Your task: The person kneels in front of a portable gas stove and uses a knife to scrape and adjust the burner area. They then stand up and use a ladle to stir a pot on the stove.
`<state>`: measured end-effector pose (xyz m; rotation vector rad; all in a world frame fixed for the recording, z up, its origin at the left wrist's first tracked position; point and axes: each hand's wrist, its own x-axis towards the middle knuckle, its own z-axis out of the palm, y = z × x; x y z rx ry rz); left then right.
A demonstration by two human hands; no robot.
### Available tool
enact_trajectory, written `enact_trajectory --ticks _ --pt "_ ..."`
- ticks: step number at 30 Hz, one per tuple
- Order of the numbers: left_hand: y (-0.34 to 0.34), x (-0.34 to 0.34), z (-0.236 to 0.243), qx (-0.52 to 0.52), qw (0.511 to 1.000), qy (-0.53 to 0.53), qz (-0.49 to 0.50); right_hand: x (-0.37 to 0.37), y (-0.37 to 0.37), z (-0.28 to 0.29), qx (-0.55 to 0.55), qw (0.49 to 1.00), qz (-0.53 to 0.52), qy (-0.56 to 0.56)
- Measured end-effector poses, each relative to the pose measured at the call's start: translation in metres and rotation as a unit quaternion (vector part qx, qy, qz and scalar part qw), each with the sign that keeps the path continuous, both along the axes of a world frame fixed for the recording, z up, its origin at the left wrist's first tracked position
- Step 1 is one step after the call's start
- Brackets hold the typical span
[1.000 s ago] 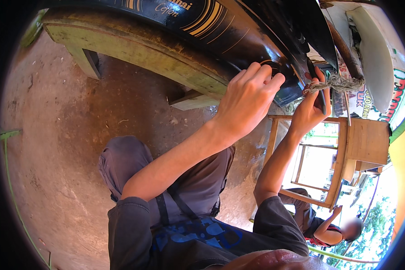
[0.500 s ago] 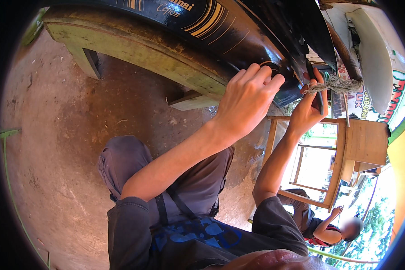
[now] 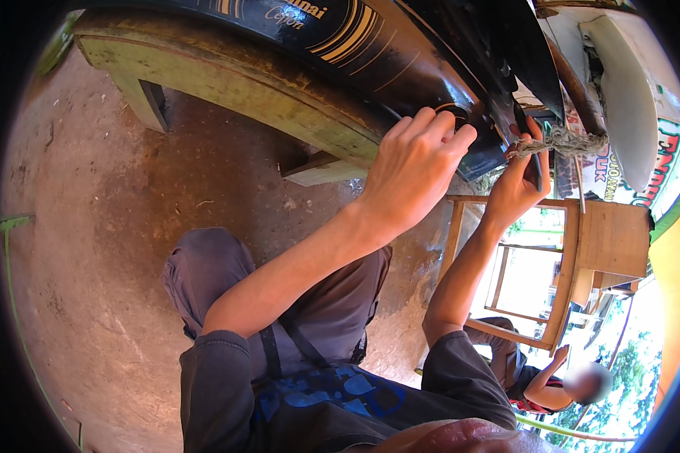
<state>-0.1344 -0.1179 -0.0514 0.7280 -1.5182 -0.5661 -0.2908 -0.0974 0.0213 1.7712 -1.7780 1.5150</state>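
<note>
A glossy black stove with gold stripes and lettering stands along the top of the view. My left hand is at its front panel, fingers curled around a dark round knob that they partly cover. To the right, at the stove's end, my right hand is raised with its fingers closed on a slender dark bar. I cannot make out what kind of thing the bar is. Frayed rope crosses in front of that hand's fingers, tied around a brown pole.
Beneath the stove is a worn greenish wooden bench. A wooden-framed cabinet stands to the right, with a seated person beyond it. A pale curved panel hangs at upper right. The brown floor spreads to the left.
Both hands keep nearly the same places on the knob and the dark bar. The seated person's head and arm have shifted slightly.
</note>
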Motion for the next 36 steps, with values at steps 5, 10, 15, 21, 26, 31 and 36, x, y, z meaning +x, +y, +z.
enact_trajectory --ticks 5,10,15,21,26,31,36 --pt "0.0 0.001 0.001 0.001 1.0 0.003 0.002 -0.002 -0.002 0.001 -0.027 1.0 0.007 -0.001" --pt "0.0 -0.001 0.0 0.001 1.0 0.007 0.003 -0.003 0.003 -0.001 -0.018 1.0 0.018 -0.017" --pt "0.001 0.001 0.0 0.001 1.0 -0.002 0.008 0.0 -0.007 -0.002 -0.029 0.999 0.014 -0.01" --pt "0.001 0.001 0.002 0.002 1.0 0.007 0.005 -0.004 0.003 0.001 -0.019 1.0 0.006 0.0" --pt "0.001 0.001 0.001 -0.012 1.0 -0.002 0.007 -0.003 -0.002 -0.003 -0.022 0.998 0.05 -0.014" --pt "0.0 0.002 0.001 -0.013 1.0 -0.002 0.009 -0.004 -0.005 -0.002 0.011 0.999 0.031 0.016" --pt "0.001 0.001 0.002 -0.003 1.0 0.01 0.011 -0.003 -0.004 -0.003 -0.029 0.999 0.031 0.02"
